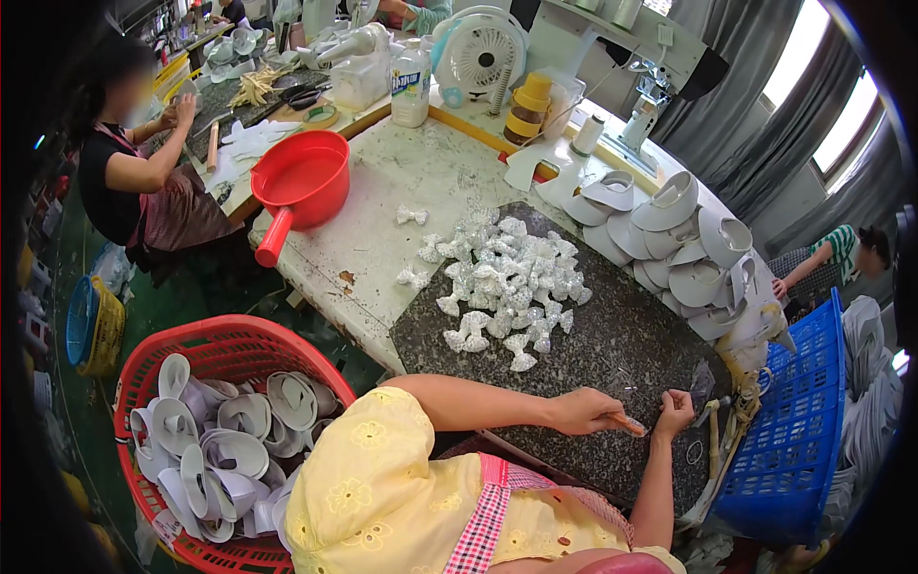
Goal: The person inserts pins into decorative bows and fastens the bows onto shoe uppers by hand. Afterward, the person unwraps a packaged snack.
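Over the dark speckled stone slab (612, 344), my left hand (585, 412) has its fingers drawn together, with the fingertips toward my right hand. Whatever it may hold is too small to name. My right hand (675, 413) is curled closed a short way to the right, and its contents cannot be made out either. Beyond my hands lies a heap of white glittery bows (512, 277), with a few strays at its left edge. A thin pale ring (694, 452) rests on the slab beside my right wrist.
White shoe uppers fill a red basket (229, 330) at my left; more uppers (703, 282) line the right table edge. A blue crate (789, 421) stands at right. A red dipper (304, 182), white jug (410, 91) and fan (478, 57) sit farther back. Co-workers sit left and right.
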`<state>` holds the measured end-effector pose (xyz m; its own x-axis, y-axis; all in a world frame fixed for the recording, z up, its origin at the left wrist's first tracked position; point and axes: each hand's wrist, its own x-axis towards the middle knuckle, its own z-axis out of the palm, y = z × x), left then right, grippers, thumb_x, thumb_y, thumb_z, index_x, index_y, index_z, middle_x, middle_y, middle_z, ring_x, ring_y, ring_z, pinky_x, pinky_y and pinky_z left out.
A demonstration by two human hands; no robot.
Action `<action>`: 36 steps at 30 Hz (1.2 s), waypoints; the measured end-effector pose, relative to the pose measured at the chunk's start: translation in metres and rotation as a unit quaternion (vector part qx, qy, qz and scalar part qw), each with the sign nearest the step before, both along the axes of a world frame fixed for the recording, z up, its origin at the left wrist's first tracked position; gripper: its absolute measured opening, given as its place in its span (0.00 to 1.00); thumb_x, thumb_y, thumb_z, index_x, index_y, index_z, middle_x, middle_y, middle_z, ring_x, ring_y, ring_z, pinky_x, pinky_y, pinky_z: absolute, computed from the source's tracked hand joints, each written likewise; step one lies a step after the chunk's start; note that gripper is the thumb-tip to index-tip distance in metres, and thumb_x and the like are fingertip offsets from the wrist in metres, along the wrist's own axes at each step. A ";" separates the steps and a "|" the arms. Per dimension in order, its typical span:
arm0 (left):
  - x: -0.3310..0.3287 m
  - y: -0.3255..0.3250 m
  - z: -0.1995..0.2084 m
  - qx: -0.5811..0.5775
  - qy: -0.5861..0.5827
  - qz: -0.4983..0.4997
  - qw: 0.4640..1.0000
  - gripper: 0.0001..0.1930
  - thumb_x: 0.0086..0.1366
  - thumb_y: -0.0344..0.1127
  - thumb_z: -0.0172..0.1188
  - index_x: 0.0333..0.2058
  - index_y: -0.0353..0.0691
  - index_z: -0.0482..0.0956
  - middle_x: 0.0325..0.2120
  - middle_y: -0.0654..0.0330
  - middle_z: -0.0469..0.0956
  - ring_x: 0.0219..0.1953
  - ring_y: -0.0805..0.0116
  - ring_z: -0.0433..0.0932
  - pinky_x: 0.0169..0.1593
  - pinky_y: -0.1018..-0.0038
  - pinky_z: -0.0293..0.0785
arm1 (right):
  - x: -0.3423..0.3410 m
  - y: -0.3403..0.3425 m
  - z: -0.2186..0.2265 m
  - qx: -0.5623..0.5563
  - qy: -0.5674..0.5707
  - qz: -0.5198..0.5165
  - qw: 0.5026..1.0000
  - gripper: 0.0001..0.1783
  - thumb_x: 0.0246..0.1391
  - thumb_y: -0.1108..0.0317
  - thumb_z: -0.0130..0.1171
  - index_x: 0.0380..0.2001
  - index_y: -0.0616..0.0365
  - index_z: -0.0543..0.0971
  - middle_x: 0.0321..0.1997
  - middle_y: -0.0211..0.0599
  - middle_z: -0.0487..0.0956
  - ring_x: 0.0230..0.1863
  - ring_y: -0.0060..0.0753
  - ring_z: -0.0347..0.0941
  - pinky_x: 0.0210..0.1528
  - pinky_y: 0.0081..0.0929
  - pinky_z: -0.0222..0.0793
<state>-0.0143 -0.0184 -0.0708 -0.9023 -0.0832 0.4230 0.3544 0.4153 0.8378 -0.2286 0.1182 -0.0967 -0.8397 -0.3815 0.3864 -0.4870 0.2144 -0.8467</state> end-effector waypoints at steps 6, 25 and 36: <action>-0.002 0.000 -0.002 0.001 0.019 0.012 1.000 0.07 0.56 0.33 0.55 0.32 0.38 0.72 0.19 0.55 0.70 0.22 0.60 0.72 0.27 0.69 0.65 | -0.001 0.000 0.000 0.013 -0.012 0.005 1.000 0.04 0.42 0.80 0.55 0.20 0.60 0.71 0.17 0.23 0.69 0.17 0.13 0.62 0.19 0.12 0.56; 0.000 0.002 -0.001 -0.013 -0.020 -0.010 1.000 0.07 0.56 0.34 0.55 0.32 0.39 0.72 0.21 0.55 0.71 0.24 0.59 0.73 0.28 0.68 0.66 | -0.005 0.002 -0.004 0.027 -0.010 0.020 0.999 0.04 0.39 0.79 0.56 0.18 0.61 0.71 0.17 0.23 0.69 0.19 0.13 0.63 0.23 0.13 0.57; 0.000 0.004 -0.001 -0.028 -0.018 -0.016 0.999 0.07 0.56 0.34 0.55 0.32 0.39 0.72 0.20 0.56 0.70 0.23 0.60 0.72 0.28 0.69 0.66 | 0.000 0.001 0.000 0.030 0.002 0.012 0.999 0.04 0.39 0.79 0.56 0.18 0.61 0.71 0.16 0.23 0.69 0.18 0.13 0.62 0.22 0.13 0.57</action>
